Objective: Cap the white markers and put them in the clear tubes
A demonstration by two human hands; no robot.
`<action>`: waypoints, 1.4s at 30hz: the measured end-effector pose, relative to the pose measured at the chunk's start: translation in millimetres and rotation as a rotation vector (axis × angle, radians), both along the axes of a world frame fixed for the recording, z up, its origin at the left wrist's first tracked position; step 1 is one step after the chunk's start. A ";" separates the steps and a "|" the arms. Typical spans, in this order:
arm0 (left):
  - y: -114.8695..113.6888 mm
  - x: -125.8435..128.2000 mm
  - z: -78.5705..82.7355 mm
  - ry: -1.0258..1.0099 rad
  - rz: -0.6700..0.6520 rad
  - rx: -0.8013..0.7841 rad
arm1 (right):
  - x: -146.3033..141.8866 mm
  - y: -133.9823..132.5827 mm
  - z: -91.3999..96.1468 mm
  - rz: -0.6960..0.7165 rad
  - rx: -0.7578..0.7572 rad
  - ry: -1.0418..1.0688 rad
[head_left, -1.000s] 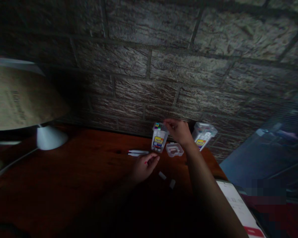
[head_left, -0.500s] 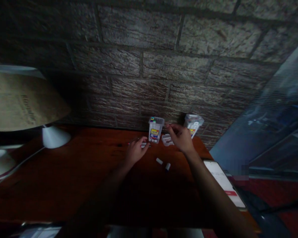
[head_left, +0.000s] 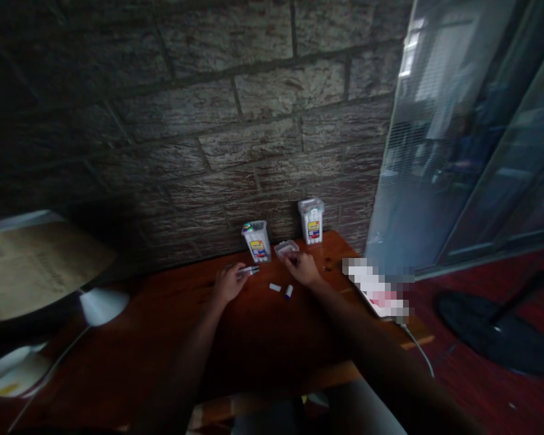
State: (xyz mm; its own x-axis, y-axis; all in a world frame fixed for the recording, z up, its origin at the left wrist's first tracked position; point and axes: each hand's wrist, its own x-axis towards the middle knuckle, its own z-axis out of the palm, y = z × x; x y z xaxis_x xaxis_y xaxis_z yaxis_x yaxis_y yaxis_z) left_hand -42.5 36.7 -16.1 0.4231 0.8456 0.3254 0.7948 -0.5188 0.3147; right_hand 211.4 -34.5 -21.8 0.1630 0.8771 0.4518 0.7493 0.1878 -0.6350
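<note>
My left hand (head_left: 229,284) is closed round slim white markers (head_left: 249,270), whose dark tips point right, just above the wooden table. Right of them, my right hand (head_left: 303,268) has its fingers curled at the front edge of a small clear plastic lid (head_left: 286,246); what they pinch is hidden. Behind my hands stands an open clear tub of markers (head_left: 256,243) with a yellow label. Two loose marker caps lie between my hands: a white cap (head_left: 275,287) and a dark-ended cap (head_left: 289,292).
A second marker tub (head_left: 312,221), with its lid on, stands against the brick wall (head_left: 208,163). A phone (head_left: 372,287) with a cable lies at the table's right edge. On the left are a lamp (head_left: 103,306) and a white cup (head_left: 13,370).
The view has swung right. My right hand has come down from beside the open tub to the plastic lid. My left hand still holds the markers; the loose caps lie as before.
</note>
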 end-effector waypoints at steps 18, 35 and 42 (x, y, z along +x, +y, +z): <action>10.3 -14.6 -21.1 0.114 -0.080 0.051 | -15.1 -5.7 2.7 0.471 -0.160 -0.090; 10.6 -11.1 -23.4 -0.040 -0.223 0.047 | -11.4 4.3 -11.8 0.535 -0.173 0.083; 2.1 -3.9 -20.5 -0.102 -0.336 0.090 | -8.2 9.9 -15.4 0.462 -0.069 0.234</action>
State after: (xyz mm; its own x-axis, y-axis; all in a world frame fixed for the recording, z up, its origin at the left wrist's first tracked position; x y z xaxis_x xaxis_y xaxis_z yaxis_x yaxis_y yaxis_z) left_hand -46.4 38.8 -36.6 0.6343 0.6306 0.4472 0.5421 -0.7752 0.3242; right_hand 203.2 -24.6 -37.2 -0.1583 0.9079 0.3880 0.4345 0.4170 -0.7984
